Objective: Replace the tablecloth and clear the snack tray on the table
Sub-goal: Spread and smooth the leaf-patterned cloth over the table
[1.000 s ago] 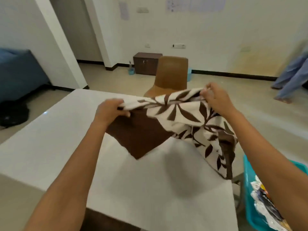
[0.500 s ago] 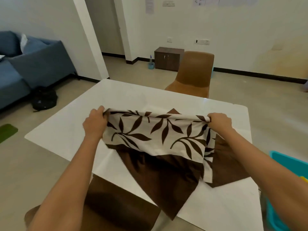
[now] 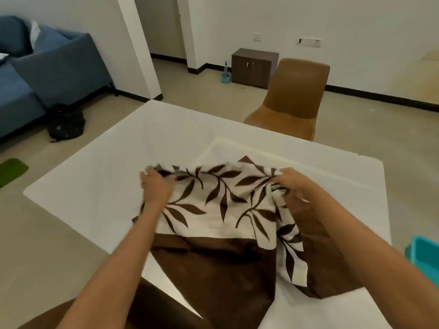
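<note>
On the white table [image 3: 95,176], near its front edge, lies the folded tablecloth [image 3: 213,210], cream with brown leaves and a dark brown border. At its far left corner the left hand [image 3: 155,186] grips the fabric, and at its far right corner the right hand [image 3: 293,184] pinches it. Beyond the table stands a brown chair [image 3: 297,96].

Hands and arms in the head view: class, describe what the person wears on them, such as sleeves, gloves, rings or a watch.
Nothing is worn on either. The left hand and right hand are bare, without gloves, and no ring shows. Both forearms are uncovered from wrist to the bottom of the picture: no sleeve, watch or bracelet is visible. Whether sleeves begin higher up cannot be told.
</note>
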The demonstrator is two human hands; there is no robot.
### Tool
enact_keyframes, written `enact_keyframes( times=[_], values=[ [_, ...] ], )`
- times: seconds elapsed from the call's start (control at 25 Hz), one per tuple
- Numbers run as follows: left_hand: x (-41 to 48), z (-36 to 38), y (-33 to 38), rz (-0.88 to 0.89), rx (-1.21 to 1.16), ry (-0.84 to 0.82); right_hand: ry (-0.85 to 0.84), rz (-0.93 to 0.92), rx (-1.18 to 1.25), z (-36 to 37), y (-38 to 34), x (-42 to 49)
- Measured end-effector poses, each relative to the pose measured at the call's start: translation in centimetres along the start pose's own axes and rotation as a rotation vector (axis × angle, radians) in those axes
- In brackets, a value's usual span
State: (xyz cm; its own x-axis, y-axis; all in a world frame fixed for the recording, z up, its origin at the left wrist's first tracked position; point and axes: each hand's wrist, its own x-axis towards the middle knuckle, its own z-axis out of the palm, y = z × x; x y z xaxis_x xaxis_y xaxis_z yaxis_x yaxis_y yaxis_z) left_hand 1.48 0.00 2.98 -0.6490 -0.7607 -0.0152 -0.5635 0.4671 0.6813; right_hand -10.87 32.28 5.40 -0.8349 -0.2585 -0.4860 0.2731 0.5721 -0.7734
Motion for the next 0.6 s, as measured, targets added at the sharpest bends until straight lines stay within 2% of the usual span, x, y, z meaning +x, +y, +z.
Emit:
enact_keyframes(
  times=[0.08, 0.12, 0.2, 0.28, 0.36, 0.48, 0.6],
  values=[
    [-5.5, 5.2, 0.8, 0.210, 0.130, -0.115, -0.132, 0.014, 0.110, 2.4, 0.7, 1.0],
    [-9.1, 7.6, 0.9, 0.238, 0.160, -0.255, -0.192, -0.001, 0.216, 3.2, 1.2, 1.8],
    [-15.5, 11.4, 0.5, 0.091, 0.281, -0.624, -0.243, -0.062, 0.348, 4.1, 2.1, 3.0],
    [-18.9, 14.0, -0.9, -0.015, 0.428, -0.881, -0.158, -0.101, 0.180, 4.1, 3.3, 3.7],
    [-18.9, 15.1, -2.7, 0.031, 0.509, -0.934, -0.100, -0.130, -0.126, 4.0, 5.1, 4.2],
    [-15.1, 14.8, -5.4, 0.153, 0.580, -0.873, -0.179, -0.126, -0.348, 4.9, 9.6, 4.8],
    [-8.9, 13.3, -7.7, 0.333, 0.641, -0.893, -0.168, -0.163, -0.783, 6.2, 15.4, 5.9]
  ],
)
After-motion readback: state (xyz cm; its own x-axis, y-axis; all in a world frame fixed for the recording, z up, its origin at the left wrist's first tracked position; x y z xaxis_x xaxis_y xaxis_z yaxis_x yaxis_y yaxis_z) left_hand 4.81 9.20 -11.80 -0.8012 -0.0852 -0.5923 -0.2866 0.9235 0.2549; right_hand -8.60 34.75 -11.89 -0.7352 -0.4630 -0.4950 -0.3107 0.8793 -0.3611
